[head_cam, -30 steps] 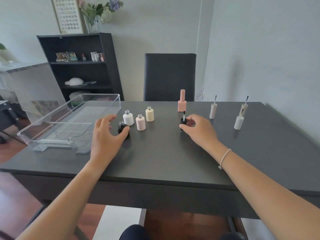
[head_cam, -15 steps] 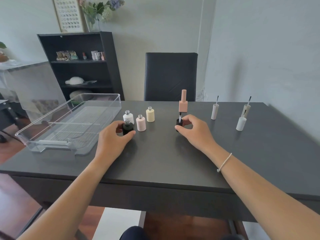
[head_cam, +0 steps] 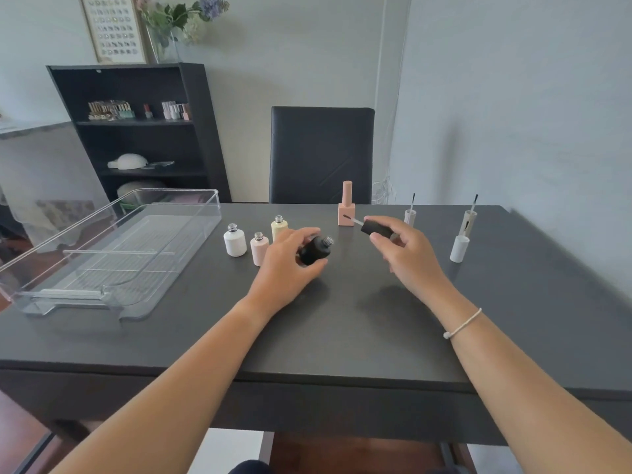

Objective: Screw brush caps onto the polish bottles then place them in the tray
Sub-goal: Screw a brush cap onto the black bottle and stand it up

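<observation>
Both hands have come up off the dark table (head_cam: pixel 342 336) since a moment ago and drawn toward each other, each bringing its piece along. Nearest to me, the left hand (head_cam: pixel 284 268) has its fingers and thumb curled round the black bottle (head_cam: pixel 314 250), which is tilted so its silver threaded neck leans toward the other hand. Just across the gap, the right hand (head_cam: pixel 407 254) pinches the black brush cap (head_cam: pixel 375 230) between thumb and fingertips, with the thin brush stem sticking out toward the left hand's side, above the bottle's mouth and not yet in it. A pale cord bracelet (head_cam: pixel 461 325) sits on the right wrist.

Just beyond the left hand's knuckles stand three open bottles: a pink bottle (head_cam: pixel 259 249) closest, a white bottle (head_cam: pixel 235 241) to its outer side, and a cream bottle (head_cam: pixel 278 227) behind. Further out on that side lies the clear tray (head_cam: pixel 113 295), holding nothing that I can make out.

Past the right hand, a white cap (head_cam: pixel 459 248) stands on its outer side, with two more brush caps (head_cam: pixel 409 215) upright behind it, bristles up. Between the two hands and further back stands a capped peach bottle (head_cam: pixel 346 210). Behind the table are a black chair (head_cam: pixel 321 155) and a dark shelf unit (head_cam: pixel 136 131).
</observation>
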A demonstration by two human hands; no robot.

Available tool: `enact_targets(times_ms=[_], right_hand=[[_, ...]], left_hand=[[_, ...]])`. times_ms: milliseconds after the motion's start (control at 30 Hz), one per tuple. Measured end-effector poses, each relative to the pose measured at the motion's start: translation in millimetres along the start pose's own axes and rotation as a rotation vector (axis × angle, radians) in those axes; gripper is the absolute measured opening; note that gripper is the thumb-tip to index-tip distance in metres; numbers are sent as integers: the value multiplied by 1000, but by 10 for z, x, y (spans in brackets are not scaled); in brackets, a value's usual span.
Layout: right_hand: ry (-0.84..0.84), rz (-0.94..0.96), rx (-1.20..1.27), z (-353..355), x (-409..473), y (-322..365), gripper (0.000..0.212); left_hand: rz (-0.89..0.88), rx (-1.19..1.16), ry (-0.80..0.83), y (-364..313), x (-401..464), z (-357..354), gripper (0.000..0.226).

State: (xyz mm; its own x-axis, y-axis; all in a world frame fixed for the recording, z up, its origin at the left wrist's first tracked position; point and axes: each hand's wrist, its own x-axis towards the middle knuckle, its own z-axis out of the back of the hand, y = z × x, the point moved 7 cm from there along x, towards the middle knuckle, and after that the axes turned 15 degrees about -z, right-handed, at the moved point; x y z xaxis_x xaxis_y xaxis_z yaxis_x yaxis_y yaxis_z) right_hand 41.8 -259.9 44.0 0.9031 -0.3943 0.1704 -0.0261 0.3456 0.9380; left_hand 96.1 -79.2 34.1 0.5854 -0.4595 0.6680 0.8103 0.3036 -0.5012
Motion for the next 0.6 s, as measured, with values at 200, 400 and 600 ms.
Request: enact_targets(times_ms=[200,400,600], right_hand=[[13,28,12,26,1,16,18],[0,59,-6,17,-34,53,20],[-7,74,4,23,-39,73,19]], left_hand=[[-2,-59,-63,18,-35,14,37],[-60,-48,-37,-12,-40,-8,36],[-104,-37,-15,-50,-43,-15,36]])
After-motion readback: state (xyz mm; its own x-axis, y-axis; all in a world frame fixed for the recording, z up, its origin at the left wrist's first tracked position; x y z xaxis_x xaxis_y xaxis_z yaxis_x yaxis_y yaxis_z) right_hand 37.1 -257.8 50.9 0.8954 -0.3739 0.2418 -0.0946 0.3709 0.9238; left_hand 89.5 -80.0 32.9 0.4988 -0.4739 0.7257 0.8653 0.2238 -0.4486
